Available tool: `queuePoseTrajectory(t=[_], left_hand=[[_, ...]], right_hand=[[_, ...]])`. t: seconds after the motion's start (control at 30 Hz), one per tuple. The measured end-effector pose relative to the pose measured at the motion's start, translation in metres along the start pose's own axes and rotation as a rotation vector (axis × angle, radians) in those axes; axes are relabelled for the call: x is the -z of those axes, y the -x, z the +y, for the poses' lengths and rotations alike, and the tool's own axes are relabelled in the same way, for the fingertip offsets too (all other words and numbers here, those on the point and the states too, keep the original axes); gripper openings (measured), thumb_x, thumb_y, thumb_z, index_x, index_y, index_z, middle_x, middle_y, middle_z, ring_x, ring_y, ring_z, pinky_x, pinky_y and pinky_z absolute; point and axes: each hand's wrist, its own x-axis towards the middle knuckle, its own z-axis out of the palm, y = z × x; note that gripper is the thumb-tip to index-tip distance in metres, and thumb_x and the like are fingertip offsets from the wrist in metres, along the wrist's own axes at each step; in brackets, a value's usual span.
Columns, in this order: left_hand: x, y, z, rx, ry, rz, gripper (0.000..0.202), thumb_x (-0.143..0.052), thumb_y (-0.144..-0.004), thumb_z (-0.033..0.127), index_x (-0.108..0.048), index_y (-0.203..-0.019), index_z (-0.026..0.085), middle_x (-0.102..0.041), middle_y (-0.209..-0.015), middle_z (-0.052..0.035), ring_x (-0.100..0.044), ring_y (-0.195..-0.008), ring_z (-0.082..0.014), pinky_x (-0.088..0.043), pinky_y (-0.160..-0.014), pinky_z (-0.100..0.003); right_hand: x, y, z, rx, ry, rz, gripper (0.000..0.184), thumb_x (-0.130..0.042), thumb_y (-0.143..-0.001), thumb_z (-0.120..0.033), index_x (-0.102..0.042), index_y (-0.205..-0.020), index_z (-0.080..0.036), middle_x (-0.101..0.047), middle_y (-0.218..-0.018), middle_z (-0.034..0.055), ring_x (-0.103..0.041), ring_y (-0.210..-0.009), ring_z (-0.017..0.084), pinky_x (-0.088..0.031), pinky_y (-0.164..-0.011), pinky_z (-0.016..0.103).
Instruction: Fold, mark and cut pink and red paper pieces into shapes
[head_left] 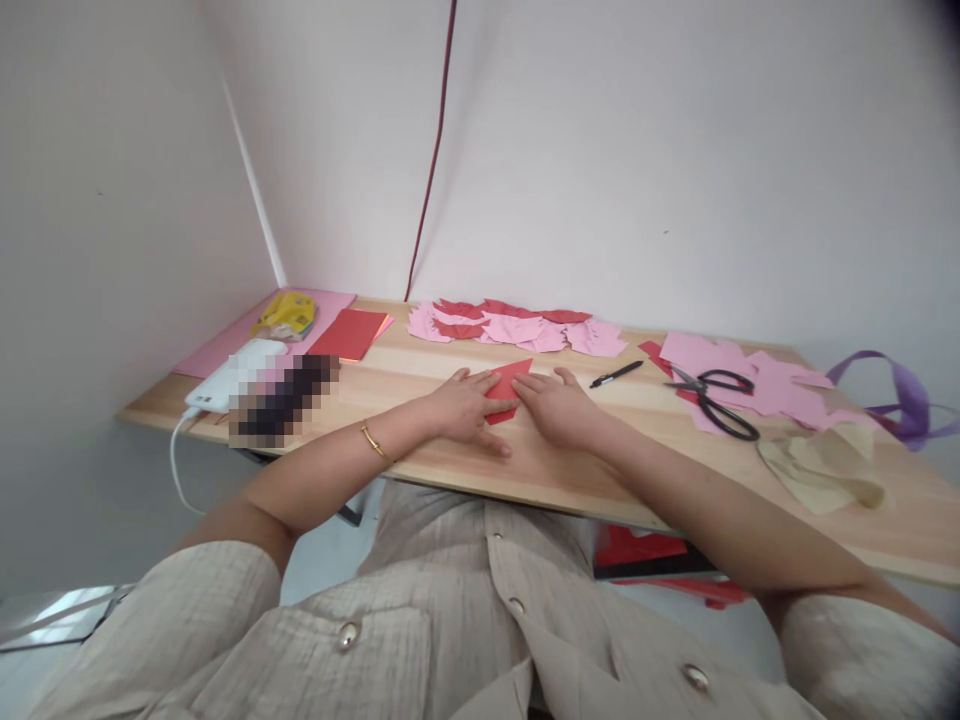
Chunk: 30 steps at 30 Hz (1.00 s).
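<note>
A small piece of red paper (507,383), with slanted edges that look folded, lies on the wooden table (397,400) in front of me. My left hand (469,408) rests on its left side, palm down with the fingers spread. From the right, my right hand (556,408) presses on the paper with its fingers stretched out flat and its thumb apart. The two hands nearly meet over the paper and cover part of it. A black pen (616,375) lies just right of my right hand.
Behind my hands lie pink and red paper cutouts (517,328). Black-handled scissors (712,395) rest by pink paper scraps (780,385) at right, near a beige cloth-like piece (825,465) and purple ribbon (909,400). Leftward are red sheets (349,333), a yellow packet (286,313) and a white power bank (236,375).
</note>
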Motion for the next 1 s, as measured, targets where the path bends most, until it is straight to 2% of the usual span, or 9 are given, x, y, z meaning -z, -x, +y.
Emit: queuePoseTrajectory(t=[0.1,0.23,0.33,0.43,0.53,0.6,0.7,0.87,1.0], left_hand=[[-0.001,0.001,-0.001,-0.003,0.007,0.012,0.086,-0.056,-0.069,0.07,-0.033,-0.144,0.033,-0.017,-0.156,-0.0123,-0.013,-0.142,-0.0364,-0.007,-0.109,-0.055],[0.0,0.001,0.001,-0.001,0.014,0.008,0.086,-0.056,-0.069,0.071,-0.033,-0.143,0.035,-0.016,-0.156,-0.0124,-0.013,-0.142,-0.0378,-0.008,-0.108,-0.056],[0.002,0.001,0.003,0.009,0.0,0.002,0.084,-0.054,-0.07,0.071,-0.034,-0.143,0.035,-0.016,-0.156,-0.0128,-0.015,-0.141,-0.0374,-0.009,-0.108,-0.057],[0.004,0.001,0.003,0.015,-0.02,0.005,0.082,-0.052,-0.072,0.071,-0.035,-0.143,0.035,-0.017,-0.156,-0.0128,-0.016,-0.141,-0.0372,-0.009,-0.108,-0.058],[0.004,0.001,0.002,0.01,-0.022,0.012,0.08,-0.052,-0.072,0.072,-0.039,-0.141,0.034,-0.017,-0.156,-0.0116,-0.015,-0.141,-0.0364,-0.009,-0.108,-0.056],[0.004,0.001,0.001,0.009,-0.017,0.006,0.081,-0.053,-0.071,0.073,-0.04,-0.14,0.034,-0.017,-0.156,-0.0115,-0.014,-0.142,-0.0359,-0.01,-0.109,-0.055],[0.005,0.001,0.0,0.005,-0.002,0.007,0.082,-0.053,-0.07,0.073,-0.037,-0.141,0.036,-0.017,-0.156,-0.0129,-0.014,-0.142,-0.0373,-0.01,-0.108,-0.058],[0.004,0.001,0.0,0.008,0.005,0.016,0.084,-0.055,-0.068,0.073,-0.037,-0.141,0.035,-0.018,-0.156,-0.0141,-0.013,-0.142,-0.0375,-0.01,-0.107,-0.058],[0.004,0.001,0.0,0.016,0.007,0.016,0.085,-0.055,-0.067,0.074,-0.038,-0.141,0.036,-0.017,-0.156,-0.0147,-0.014,-0.141,-0.0379,-0.01,-0.107,-0.059]], right_hand=[[-0.003,0.002,-0.004,0.011,0.015,0.014,0.05,-0.032,-0.089,-0.019,-0.044,-0.138,-0.016,-0.044,-0.143,0.0144,-0.041,-0.131,0.028,-0.018,-0.109,0.056],[-0.004,-0.014,0.009,-0.081,0.025,0.013,0.049,-0.032,-0.09,-0.02,-0.044,-0.137,-0.014,-0.043,-0.144,0.0149,-0.039,-0.133,0.029,-0.019,-0.109,0.056],[-0.001,-0.02,0.014,-0.1,0.01,-0.004,0.05,-0.035,-0.089,-0.022,-0.043,-0.138,-0.013,-0.042,-0.144,0.0156,-0.038,-0.133,0.029,-0.021,-0.108,0.055],[0.003,-0.009,0.004,-0.094,0.027,-0.013,0.049,-0.034,-0.09,-0.019,-0.044,-0.137,-0.011,-0.043,-0.143,0.0172,-0.036,-0.134,0.03,-0.02,-0.108,0.057],[0.004,0.008,-0.011,-0.002,0.028,0.013,0.046,-0.032,-0.091,-0.019,-0.046,-0.134,-0.011,-0.045,-0.141,0.0183,-0.036,-0.134,0.029,-0.018,-0.109,0.057],[0.003,0.015,-0.014,0.01,0.015,0.031,0.046,-0.031,-0.091,-0.018,-0.047,-0.134,-0.012,-0.046,-0.141,0.0172,-0.035,-0.134,0.029,-0.017,-0.109,0.057],[0.002,0.012,-0.005,-0.026,-0.007,0.029,0.046,-0.031,-0.091,-0.018,-0.047,-0.134,-0.015,-0.046,-0.142,0.0149,-0.037,-0.132,0.029,-0.015,-0.109,0.059],[0.001,-0.012,0.022,-0.114,-0.012,0.035,0.048,-0.033,-0.089,-0.019,-0.046,-0.135,-0.017,-0.045,-0.142,0.0134,-0.037,-0.132,0.03,-0.016,-0.108,0.059],[0.001,-0.02,0.026,-0.163,0.002,0.03,0.048,-0.034,-0.089,-0.019,-0.046,-0.135,-0.016,-0.045,-0.142,0.0127,-0.039,-0.13,0.03,-0.018,-0.108,0.058]])
